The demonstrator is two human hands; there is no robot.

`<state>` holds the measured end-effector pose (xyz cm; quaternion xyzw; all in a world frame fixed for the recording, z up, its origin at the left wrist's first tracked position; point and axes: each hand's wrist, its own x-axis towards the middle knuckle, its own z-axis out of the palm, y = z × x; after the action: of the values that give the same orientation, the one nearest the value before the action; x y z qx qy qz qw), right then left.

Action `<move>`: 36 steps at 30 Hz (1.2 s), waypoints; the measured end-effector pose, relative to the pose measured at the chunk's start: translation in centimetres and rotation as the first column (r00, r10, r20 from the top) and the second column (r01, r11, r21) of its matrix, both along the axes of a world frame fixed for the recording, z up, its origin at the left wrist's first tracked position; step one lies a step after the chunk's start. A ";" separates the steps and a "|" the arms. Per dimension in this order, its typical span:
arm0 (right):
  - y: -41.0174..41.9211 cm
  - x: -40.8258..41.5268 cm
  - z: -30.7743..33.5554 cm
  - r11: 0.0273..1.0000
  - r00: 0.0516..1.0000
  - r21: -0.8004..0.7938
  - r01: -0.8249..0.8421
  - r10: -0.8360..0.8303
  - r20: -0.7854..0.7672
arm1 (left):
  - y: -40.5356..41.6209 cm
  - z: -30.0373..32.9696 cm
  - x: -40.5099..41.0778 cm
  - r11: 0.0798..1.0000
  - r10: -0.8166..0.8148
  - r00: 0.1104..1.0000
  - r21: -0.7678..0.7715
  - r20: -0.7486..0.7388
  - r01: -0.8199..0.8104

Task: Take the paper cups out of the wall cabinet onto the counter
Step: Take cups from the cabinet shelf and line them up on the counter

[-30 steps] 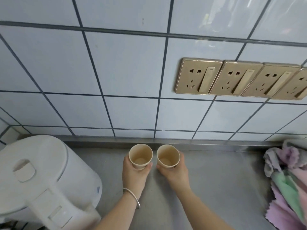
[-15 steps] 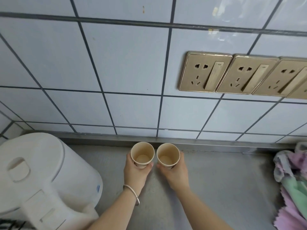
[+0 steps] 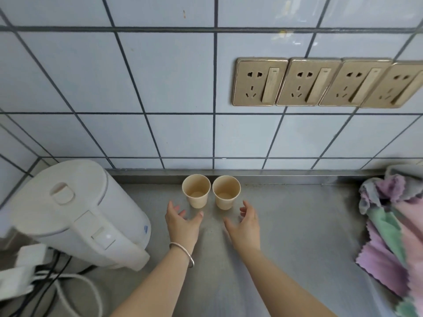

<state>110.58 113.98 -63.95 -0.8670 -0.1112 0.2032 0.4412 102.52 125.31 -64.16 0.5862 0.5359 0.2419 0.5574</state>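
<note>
Two beige paper cups stand upright side by side on the steel counter (image 3: 297,225), close to the tiled wall: the left cup (image 3: 196,191) and the right cup (image 3: 226,192). Both are empty inside. My left hand (image 3: 183,221), with a silver bracelet on the wrist, hovers just in front of the left cup with fingers spread, apart from it. In front of the right cup, my right hand (image 3: 245,221) is likewise spread and holds nothing. The wall cabinet is out of view.
A white electric kettle (image 3: 75,213) stands at the left, with cables and a plug (image 3: 29,271) below it. Coloured cloths (image 3: 396,225) lie heaped at the right edge. Several gold wall sockets (image 3: 320,82) sit on the tiles above.
Both hands have let go of the cups and drawn back toward me with fingers spread. The cups stay standing on the counter.
</note>
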 end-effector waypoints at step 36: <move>-45.3 -36.5 10.4 0.207 0.230 0.125 0.970 -0.948 -0.218 | -46.9 10.3 -18.5 -0.155 -0.985 -0.143 -0.140 0.093 0.978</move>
<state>74.05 68.71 -53.58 -0.6797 0.4467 -0.0882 0.5750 84.04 78.43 -53.85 0.7460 -0.0624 -0.3210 0.5802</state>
